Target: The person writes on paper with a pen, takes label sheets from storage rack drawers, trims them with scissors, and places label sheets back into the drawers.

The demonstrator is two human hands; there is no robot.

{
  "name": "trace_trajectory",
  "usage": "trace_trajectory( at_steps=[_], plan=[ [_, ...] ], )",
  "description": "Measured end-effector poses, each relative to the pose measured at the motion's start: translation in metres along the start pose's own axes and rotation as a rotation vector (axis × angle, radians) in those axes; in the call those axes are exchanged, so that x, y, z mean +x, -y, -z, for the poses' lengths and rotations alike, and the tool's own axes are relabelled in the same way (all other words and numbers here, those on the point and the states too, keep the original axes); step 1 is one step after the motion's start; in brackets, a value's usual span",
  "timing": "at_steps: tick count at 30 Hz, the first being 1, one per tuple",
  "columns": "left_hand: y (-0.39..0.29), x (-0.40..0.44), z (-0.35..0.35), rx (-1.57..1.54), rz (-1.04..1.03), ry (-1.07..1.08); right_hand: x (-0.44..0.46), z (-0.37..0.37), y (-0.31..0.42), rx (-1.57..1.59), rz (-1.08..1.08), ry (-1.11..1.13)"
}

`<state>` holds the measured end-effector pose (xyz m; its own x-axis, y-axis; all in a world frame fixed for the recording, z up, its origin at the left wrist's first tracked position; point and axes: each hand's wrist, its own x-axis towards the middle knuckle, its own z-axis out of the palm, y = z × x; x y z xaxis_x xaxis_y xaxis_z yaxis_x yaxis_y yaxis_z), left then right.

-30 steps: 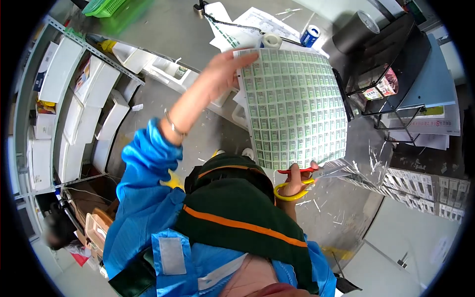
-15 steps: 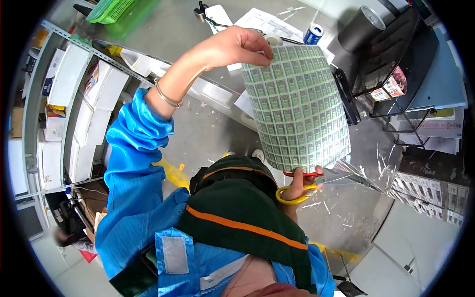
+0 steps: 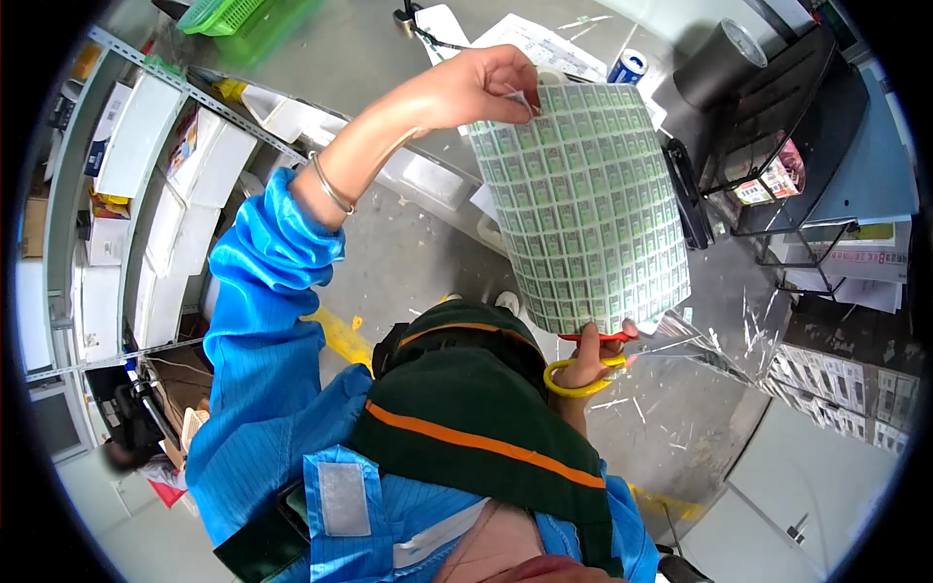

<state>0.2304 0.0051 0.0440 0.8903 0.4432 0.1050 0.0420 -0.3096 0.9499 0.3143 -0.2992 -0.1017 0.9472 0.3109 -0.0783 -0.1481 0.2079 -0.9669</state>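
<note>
A sheet of small green-and-white printed labels [image 3: 588, 204] is held up in front of me, slightly curved, with its rows facing me. My left hand [image 3: 491, 87] pinches the upper left corner between thumb and fingers, and a small whitish flap shows at the fingertips. At the lower edge, my right hand [image 3: 583, 361] grips the sheet with thumb and fingertips. The same hand also carries scissors with yellow and red handles [image 3: 580, 390], the yellow loop around the base of the fingers. The scissor blades are hard to make out.
Behind the sheet is a grey worktable [image 3: 360, 49] with papers [image 3: 530, 44], a blue can [image 3: 628, 66] and a black cylinder [image 3: 721, 62]. A black wire rack [image 3: 777, 209] stands right. Shelves with white boxes [image 3: 141, 146] line the left. Paper scraps lie at lower right.
The view has shifted slightly. At my left fingertips a whitish flap of the sheet's corner now shows, and the fingers are curled a little more. My right hand keeps its hold.
</note>
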Motion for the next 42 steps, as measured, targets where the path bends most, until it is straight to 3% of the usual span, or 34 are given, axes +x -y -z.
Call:
trace_trajectory(
  at_steps=[7,11,14,15,16,18,19,21,22,24,25,26,27,35,42],
  plan=[
    [0.025,0.009,-0.003,0.036,0.170,-0.110,0.006,0.017,-0.022,0.070,-0.097,0.054],
    [0.033,0.012,-0.002,0.006,0.145,-0.070,-0.004,0.002,0.011,-0.214,-0.085,0.067],
    [0.037,0.012,-0.001,0.024,0.182,-0.067,0.000,0.000,0.021,-0.103,-0.106,0.088],
    [0.041,0.013,0.001,-0.003,0.192,-0.051,0.003,0.002,0.026,-0.251,-0.021,0.153],
    [0.040,0.013,0.000,0.009,0.216,-0.043,0.001,-0.001,0.035,-0.147,-0.133,0.152],
    [0.034,0.012,0.000,0.031,0.267,-0.028,0.001,0.006,0.047,-0.055,-0.137,0.251],
    [0.049,0.014,0.004,-0.014,0.272,-0.092,0.005,0.028,0.031,0.224,-0.217,0.311],
    [0.051,0.018,0.004,0.005,0.279,-0.084,0.017,0.081,0.025,0.395,-0.452,0.345],
    [0.054,0.017,0.005,0.014,0.288,-0.083,0.016,0.104,0.027,0.267,-0.487,0.414],
    [0.063,0.019,0.007,0.017,0.289,-0.064,0.002,0.128,0.037,-0.372,-0.358,0.641],
    [0.060,0.021,0.006,0.027,0.305,-0.069,-0.003,0.129,0.048,-0.548,-0.338,0.713],
    [0.061,0.023,0.004,0.037,0.319,-0.075,-0.011,0.119,0.066,-0.622,-0.465,0.724],
    [0.067,0.024,0.008,0.085,0.287,-0.064,-0.010,0.118,0.063,-0.719,-0.407,0.788],
    [0.054,0.028,0.004,0.089,0.363,-0.096,0.010,0.087,0.030,-0.734,-0.255,0.971],
    [0.059,0.026,0.007,-0.017,0.348,-0.086,0.016,0.079,0.027,-0.657,-0.306,0.989]
  ],
)
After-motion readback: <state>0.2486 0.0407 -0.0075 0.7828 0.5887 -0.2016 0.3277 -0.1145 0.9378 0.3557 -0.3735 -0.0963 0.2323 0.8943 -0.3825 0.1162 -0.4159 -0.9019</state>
